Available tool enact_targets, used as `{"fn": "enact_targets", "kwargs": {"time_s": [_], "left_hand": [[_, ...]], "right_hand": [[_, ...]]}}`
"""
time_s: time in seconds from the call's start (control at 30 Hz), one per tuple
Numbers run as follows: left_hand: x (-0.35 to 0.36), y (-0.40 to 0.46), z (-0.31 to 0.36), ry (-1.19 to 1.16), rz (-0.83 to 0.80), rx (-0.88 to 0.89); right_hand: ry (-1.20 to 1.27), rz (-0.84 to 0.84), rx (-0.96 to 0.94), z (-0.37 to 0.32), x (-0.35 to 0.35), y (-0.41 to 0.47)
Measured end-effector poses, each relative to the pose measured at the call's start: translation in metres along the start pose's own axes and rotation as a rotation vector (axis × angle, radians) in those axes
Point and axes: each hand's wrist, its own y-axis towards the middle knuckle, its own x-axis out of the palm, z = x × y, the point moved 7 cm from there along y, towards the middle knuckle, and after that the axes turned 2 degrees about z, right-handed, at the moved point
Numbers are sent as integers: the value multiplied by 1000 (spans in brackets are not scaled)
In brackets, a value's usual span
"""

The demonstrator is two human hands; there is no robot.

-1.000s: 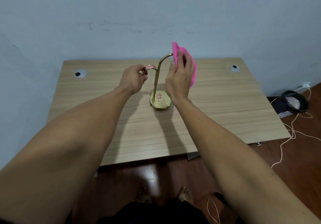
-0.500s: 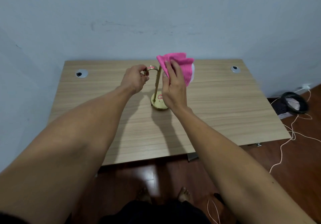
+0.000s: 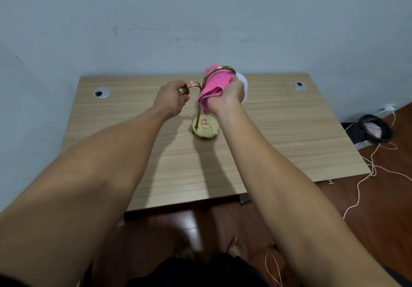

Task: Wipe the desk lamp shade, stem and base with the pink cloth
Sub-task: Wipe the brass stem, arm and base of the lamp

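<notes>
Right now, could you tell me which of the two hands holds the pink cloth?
The right hand grips the pink cloth; the left hand only pinches the lamp's small curved arm.

Head view, downward over desk (image 3: 278, 130)

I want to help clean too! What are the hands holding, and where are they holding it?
The left hand pinches the lamp's short curved arm at its end. The right hand bunches the pink cloth against the stem's upper curve.

White shade (image 3: 243, 84) mostly hidden behind right hand (image 3: 230, 96).
</notes>
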Motion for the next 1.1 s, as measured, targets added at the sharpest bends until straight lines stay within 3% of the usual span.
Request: {"fn": "enact_targets", "kwargs": {"time_s": [0.07, 0.13, 0.33, 0.47, 0.57, 0.73, 0.8, 0.87, 0.93, 1.0, 1.1], "left_hand": [[0, 0, 1, 12, -6, 9], [0, 0, 2, 22, 2, 27], [1, -1, -1, 37, 26, 53], [-1, 1, -3, 32, 18, 53], [0, 1, -2, 24, 11, 49], [0, 3, -3, 17, 6, 50], [1, 4, -1, 23, 2, 52], [1, 6, 0, 12, 7, 47], [1, 6, 0, 13, 7, 44], [1, 7, -1, 3, -3, 43], [0, 7, -4, -19, -2, 43]], "right_hand": [[8, -5, -93, -16, 7, -10], [-137, -22, -190, -22, 10, -16], [-1069, -231, -694, -4, 8, -18], [-1308, -339, -703, 9, -3, -7], [-1206, -276, -621, -3, 3, -9], [-322, -41, -199, -37, -3, -29], [-287, -25, -217, -37, -2, -28], [-657, -59, -480, -34, 4, -24], [-1091, -198, -726, -15, 11, -15], [-1323, -340, -791, 6, 5, -12], [-1498, -400, -761, 15, -7, -5]]}}
